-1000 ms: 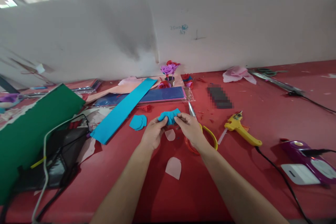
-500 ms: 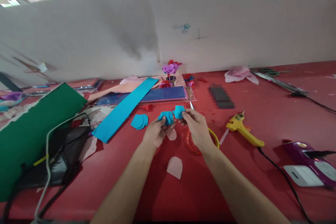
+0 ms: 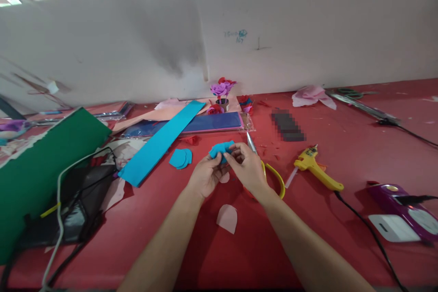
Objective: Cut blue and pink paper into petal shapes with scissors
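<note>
Left hand (image 3: 205, 177) and right hand (image 3: 251, 166): fingers curled, thumbs pinching bunched blue petal pieces (image 3: 221, 148) between them, above red worktop (image 3: 147, 242); loose blue petals (image 3: 180, 159) lie left.

The bunched blue pieces (image 3: 221, 148) and the long blue strip (image 3: 162, 144) look like matt paper or thin foam; the green sheet (image 3: 48, 164) is smooth and matt, with a rough, torn pale edge. Glossy clear plastic wraps the dark-blue sheet (image 3: 212, 122), and the glue gun (image 3: 318, 171) has a smooth yellow plastic body. The scissors (image 3: 251, 142) have shiny metal blades; the red worktop (image 3: 219, 260) shines faintly.
</note>
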Available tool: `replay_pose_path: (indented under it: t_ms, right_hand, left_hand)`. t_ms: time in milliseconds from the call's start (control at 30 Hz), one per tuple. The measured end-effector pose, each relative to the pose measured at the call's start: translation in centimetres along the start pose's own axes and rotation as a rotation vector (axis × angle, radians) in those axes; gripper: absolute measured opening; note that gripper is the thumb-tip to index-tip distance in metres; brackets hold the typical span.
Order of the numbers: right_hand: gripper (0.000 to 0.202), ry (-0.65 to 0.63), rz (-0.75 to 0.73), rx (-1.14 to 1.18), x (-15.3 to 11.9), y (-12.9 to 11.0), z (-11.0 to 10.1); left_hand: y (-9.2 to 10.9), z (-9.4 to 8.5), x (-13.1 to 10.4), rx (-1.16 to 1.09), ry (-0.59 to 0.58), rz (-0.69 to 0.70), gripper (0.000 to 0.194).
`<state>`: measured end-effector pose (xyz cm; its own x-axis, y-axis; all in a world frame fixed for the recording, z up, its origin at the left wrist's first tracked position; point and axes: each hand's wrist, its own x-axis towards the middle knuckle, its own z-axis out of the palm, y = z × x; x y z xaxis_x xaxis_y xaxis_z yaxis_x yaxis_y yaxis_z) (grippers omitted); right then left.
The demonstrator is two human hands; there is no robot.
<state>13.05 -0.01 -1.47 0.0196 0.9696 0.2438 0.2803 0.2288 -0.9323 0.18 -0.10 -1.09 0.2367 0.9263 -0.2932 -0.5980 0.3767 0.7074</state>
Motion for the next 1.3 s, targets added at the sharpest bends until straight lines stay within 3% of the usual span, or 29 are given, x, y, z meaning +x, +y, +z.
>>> replay_pose_path:
  t_ms: [167,367,567,733,933,1100,1300]
  right_hand:
    - [0.005,0.002,-0.005,-0.027,0.1,-0.3,0.0]
    - [0.008,0.085,0.07,0.018,-0.1,-0.7,0.1]
    - [0.011,0.129,0.105,0.032,-0.1,-0.2,0.4]
    - [0.018,0.025,0.043,0.048,0.7,1.2,1.1]
    - [0.019,-0.074,0.051,-0.037,2.3,3.3,2.1]
    - [0.031,-0.109,0.072,-0.028,2.3,3.9,2.7]
    - [0.053,-0.16,0.13,0.105,1.5,3.9,3.8]
  left_hand:
    - [0.0,0.1,0.0,-0.036,-0.003,-0.017,0.019]
    - [-0.5,0.1,0.0,-0.079,-0.064,0.042,0.029]
    - [-1.1,0.2,0.3,-0.042,-0.023,0.136,0.022]
    - [-0.6,-1.3,1.5,0.266,0.037,0.361,0.014]
    - [0.4,-3.8,2.9,0.825,0.156,0.478,0.017]
    - [0.4,-4.0,2.8,0.841,0.213,0.424,0.021]
    - [0.2,-4.6,3.2,0.95,0.272,0.474,0.019]
